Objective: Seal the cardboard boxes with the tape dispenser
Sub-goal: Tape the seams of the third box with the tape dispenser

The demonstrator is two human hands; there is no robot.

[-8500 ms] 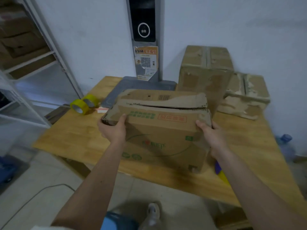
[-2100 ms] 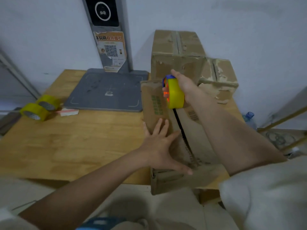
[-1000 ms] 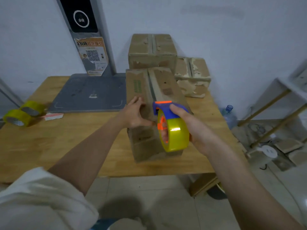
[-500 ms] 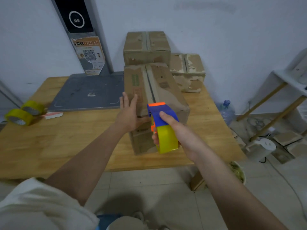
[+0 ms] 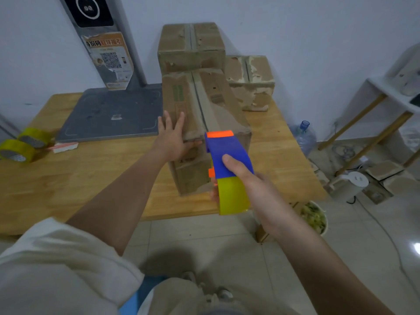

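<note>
The light around me is soft and fairly dim, with a cool bluish cast on the wall and no hard highlights on the wooden table. My own shadow pools on the floor tiles at six o'clock, diffuse at its edges. A white glare patch sits on the floor at four o'clock, near the frame's edge. The wide lens bends straight lines: the grey post at eleven o'clock leans inward, and the shelf legs at three o'clock splay. My sleeve at seven o'clock is soft and out of focus, and fine detail is smeared throughout
</note>
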